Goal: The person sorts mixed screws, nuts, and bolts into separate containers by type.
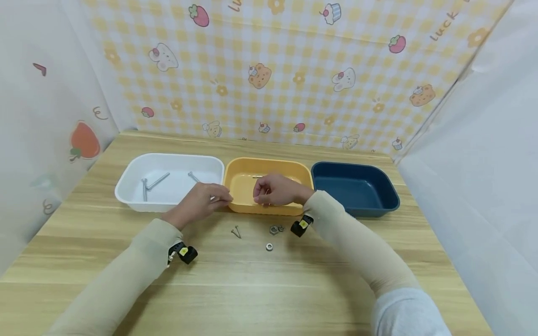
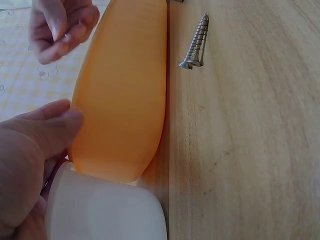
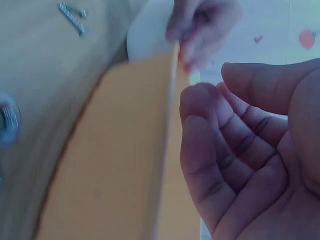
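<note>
My left hand (image 1: pixel 206 200) pinches the rim of the yellow bin (image 1: pixel 269 210) at its near left corner, right beside the white bin; in the left wrist view the thumb lies on the yellow wall's outer side. Over the yellow bin hangs my right hand (image 1: pixel 279 189), its fingers loosely curled. The right wrist view shows a gap between that thumb and the fingers (image 3: pixel 200 145), with nothing in it. A thin dark screw (image 1: pixel 257 177) lies inside the yellow bin, partly hidden by the right hand.
Left stands the white bin (image 1: pixel 126 179) with several long bolts (image 1: pixel 159 180); right, the dark blue bin (image 1: pixel 392 205). Before the yellow bin lie two screws (image 2: pixel 196 45), a large nut (image 1: pixel 274 229) with a smaller piece (image 1: pixel 281 228) beside it, and another nut (image 1: pixel 269 247).
</note>
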Available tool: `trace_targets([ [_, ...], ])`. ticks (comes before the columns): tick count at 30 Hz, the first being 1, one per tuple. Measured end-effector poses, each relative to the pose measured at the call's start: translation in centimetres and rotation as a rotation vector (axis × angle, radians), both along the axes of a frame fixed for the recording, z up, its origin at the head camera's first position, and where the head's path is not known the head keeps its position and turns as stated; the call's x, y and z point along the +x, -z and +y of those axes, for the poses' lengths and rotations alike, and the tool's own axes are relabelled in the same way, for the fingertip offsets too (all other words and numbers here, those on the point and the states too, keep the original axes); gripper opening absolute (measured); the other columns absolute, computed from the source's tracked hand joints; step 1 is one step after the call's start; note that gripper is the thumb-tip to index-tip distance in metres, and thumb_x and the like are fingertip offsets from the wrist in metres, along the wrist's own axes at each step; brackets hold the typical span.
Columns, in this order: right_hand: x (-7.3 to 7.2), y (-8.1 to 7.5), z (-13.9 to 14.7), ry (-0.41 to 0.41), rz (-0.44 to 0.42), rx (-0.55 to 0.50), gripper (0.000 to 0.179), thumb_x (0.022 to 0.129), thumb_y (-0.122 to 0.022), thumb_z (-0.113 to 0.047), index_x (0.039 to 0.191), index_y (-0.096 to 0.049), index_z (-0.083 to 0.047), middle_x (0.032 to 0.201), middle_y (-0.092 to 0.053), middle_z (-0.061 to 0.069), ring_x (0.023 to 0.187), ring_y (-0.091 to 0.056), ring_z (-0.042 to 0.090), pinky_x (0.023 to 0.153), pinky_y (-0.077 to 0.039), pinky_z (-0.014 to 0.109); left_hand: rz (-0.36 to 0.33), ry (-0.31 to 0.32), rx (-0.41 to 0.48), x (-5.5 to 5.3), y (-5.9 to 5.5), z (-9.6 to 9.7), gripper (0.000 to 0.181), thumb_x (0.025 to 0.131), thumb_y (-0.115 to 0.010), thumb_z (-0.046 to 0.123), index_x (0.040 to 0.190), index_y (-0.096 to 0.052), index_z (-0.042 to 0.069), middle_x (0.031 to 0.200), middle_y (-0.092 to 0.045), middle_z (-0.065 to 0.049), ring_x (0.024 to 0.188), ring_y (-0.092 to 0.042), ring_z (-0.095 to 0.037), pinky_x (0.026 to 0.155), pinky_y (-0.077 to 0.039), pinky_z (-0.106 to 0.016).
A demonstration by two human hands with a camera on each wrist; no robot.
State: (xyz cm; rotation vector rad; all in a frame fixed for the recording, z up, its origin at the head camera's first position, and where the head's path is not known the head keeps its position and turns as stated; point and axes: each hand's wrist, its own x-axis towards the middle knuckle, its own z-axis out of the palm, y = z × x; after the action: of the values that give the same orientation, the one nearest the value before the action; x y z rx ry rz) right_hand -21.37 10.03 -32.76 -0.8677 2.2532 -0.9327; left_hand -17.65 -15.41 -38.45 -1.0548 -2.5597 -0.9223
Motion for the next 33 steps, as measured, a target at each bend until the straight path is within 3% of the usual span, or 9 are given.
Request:
trace_targets([
  [3, 1.1, 0.2, -0.5, -0.056, 0.009, -0.008, 0.004, 0.094, -0.064, -0.009, 0.091, -0.065, -0.006, 0.080, -0.067, 0.009, 0.073, -0.065, 0.026, 0.063, -0.054, 0.028, -0.009, -0.002, 0.002, 0.0, 0.0, 0.0, 0.011, 0.079, -0.078, 0.001, 0.089, -0.077, 0.005, 0.097, -0.073, -0.007, 0.094, -0.068, -0.025, 0.085, -0.054, -0.040],
  [9, 2.8, 0.7, -1.3, -0.175, 0.093, 0.024, 0.004, 0.093, -0.066, -0.012, 0.095, -0.067, -0.009, 0.083, -0.065, -0.005, 0.077, -0.060, 0.009, 0.075, -0.050, 0.022, -0.003, -0.001, 0.004, 0.0, -0.2, 0.1, 0.011, 0.080, -0.078, 0.000, 0.090, -0.077, 0.004, 0.097, -0.073, -0.009, 0.094, -0.068, -0.025, 0.085, -0.054, -0.040],
  [15, 4.1, 2.4, -2.3, -0.232, 0.104, 0.056, 0.010, 0.093, -0.063, -0.007, 0.102, -0.066, -0.005, 0.083, -0.065, -0.006, 0.079, -0.060, 0.006, 0.076, -0.050, 0.021, 0.042, 0.017, 0.020, -0.1, 0.2, 0.1, 0.012, 0.078, -0.078, -0.002, 0.088, -0.077, 0.005, 0.095, -0.073, -0.010, 0.092, -0.069, -0.026, 0.083, -0.055, -0.040],
  [20, 4.7, 4.1, -3.2, -0.243, 0.094, 0.119, 0.022, 0.093, -0.064, -0.010, 0.114, -0.062, -0.005, 0.080, -0.063, -0.009, 0.076, -0.059, 0.003, 0.073, -0.049, 0.018, 0.035, 0.006, 0.012, 0.0, 0.0, 0.1, 0.011, 0.079, -0.078, -0.001, 0.089, -0.077, 0.004, 0.096, -0.073, -0.011, 0.093, -0.068, -0.027, 0.083, -0.055, -0.041],
  [24, 4.8, 5.0, -3.6, -0.229, 0.140, 0.152, 0.029, 0.092, -0.069, -0.014, 0.119, -0.060, -0.007, 0.073, -0.061, -0.009, 0.067, -0.057, 0.003, 0.065, -0.048, 0.017, 0.019, 0.002, 0.004, 0.0, -0.1, 0.1, 0.011, 0.079, -0.078, 0.001, 0.090, -0.076, 0.005, 0.097, -0.073, -0.011, 0.094, -0.068, -0.026, 0.085, -0.054, -0.041],
  [33, 5.0, 5.9, -4.1, -0.188, 0.195, 0.196, 0.023, 0.088, -0.073, -0.012, 0.109, -0.063, -0.009, 0.067, -0.058, -0.007, 0.059, -0.053, 0.003, 0.057, -0.045, 0.016, 0.055, 0.016, 0.033, 0.0, 0.2, 0.1, 0.012, 0.077, -0.079, 0.000, 0.087, -0.077, 0.005, 0.094, -0.073, -0.009, 0.091, -0.069, -0.025, 0.082, -0.055, -0.041],
])
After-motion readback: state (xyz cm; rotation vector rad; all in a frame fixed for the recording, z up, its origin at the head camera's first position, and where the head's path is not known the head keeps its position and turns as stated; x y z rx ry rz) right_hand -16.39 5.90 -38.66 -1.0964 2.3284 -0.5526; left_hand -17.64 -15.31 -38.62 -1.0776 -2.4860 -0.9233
